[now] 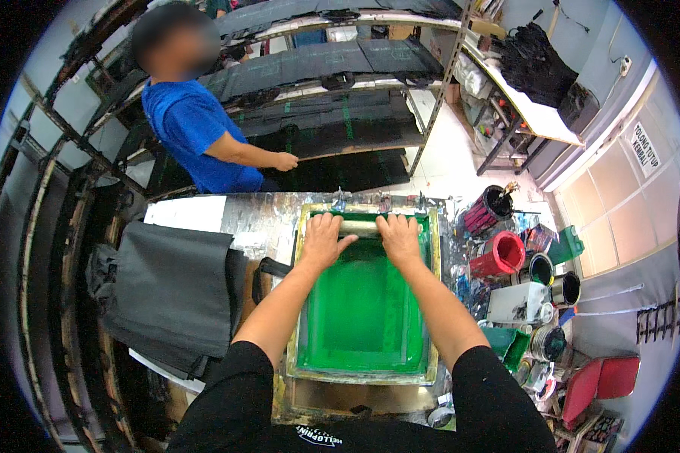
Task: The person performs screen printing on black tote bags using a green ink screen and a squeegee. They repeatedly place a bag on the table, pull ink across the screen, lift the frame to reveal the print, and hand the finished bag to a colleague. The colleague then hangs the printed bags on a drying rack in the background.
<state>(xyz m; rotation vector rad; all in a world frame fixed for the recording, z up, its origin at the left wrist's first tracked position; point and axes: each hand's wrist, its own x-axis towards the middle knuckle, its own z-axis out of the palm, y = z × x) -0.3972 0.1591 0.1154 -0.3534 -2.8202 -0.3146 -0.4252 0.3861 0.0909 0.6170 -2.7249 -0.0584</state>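
Observation:
A green screen-printing frame (366, 370) lies flat on the stained table in front of me. Both my hands grip a pale squeegee handle (364, 225) at the far end of the screen. My left hand (323, 238) holds its left part and my right hand (400, 236) holds its right part, fingers curled over the bar. The green mesh (363, 302) below the hands looks wet with ink.
A pile of dark grey fabric bags (170, 291) lies to the left on the table. Paint cans and a red bucket (499, 255) crowd the right side. A person in a blue shirt (193, 132) stands beyond the table by long racks of dark fabric (325, 64).

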